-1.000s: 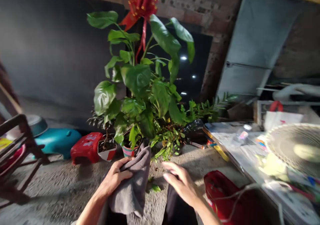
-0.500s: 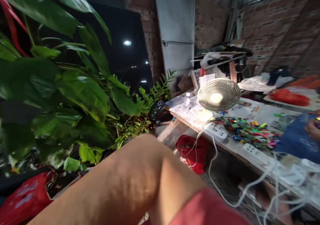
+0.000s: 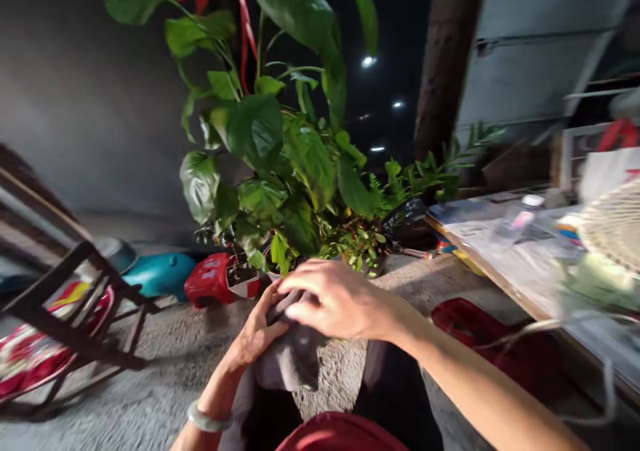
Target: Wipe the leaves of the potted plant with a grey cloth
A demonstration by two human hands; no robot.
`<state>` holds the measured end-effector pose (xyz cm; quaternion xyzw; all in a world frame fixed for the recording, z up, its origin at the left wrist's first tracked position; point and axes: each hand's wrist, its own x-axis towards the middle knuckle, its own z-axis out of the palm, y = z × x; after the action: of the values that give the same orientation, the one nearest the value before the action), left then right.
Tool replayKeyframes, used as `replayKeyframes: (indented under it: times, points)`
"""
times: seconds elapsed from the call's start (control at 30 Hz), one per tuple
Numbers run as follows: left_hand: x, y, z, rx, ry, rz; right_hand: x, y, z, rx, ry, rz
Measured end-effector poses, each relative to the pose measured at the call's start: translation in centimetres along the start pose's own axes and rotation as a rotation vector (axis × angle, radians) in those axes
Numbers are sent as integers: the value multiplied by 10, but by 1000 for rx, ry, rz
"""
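Note:
A dark grey cloth (image 3: 293,361) hangs in loose folds between my knees, and both hands are at its top. My left hand (image 3: 255,331), with a pale bangle (image 3: 210,417) on its wrist, wraps round the cloth's left side. Over the top comes my right hand (image 3: 340,297), its fingers and thumb bent onto the cloth near the left fingertips. Slight blur and the right hand's back hide part of the grip. Below are my dark-trousered legs and a red garment (image 3: 340,434).
Leafy potted plants (image 3: 280,164) stand ahead. To the left are a wooden chair (image 3: 75,311), a teal object (image 3: 163,272) and a red container (image 3: 210,279). On the right, a table (image 3: 493,264) bears a bottle (image 3: 525,217) and a fan (image 3: 613,231); a red stool (image 3: 465,324) is beside it.
My view has swung left, away from most of the table. A raised bent arm filled the foreground before; now both hands are in view together on the grey cloth.

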<state>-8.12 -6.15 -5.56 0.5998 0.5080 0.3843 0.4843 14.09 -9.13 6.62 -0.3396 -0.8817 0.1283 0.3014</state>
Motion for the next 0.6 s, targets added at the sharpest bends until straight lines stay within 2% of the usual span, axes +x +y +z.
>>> replayKeyframes:
  times: [0.1, 0.17, 0.23, 0.33, 0.47, 0.6]
  points:
    - [-1, 1, -19, -66, -11, -22, -54, 50, 31, 322, 285, 433]
    - [2, 6, -23, -117, 2, -25, -90, 73, 57, 441, 359, 641]
    - [6, 12, -20, -146, 7, -17, -113, 80, 76, 488, 368, 764]
    - [16, 16, -3, -148, 50, 26, -116, 67, 86, 638, 362, 829]
    - [29, 6, 34, -121, 194, 186, -91, 51, 86, 708, 400, 756]
    - [29, -1, 64, -94, 174, 285, -79, 55, 102, 686, 438, 729]
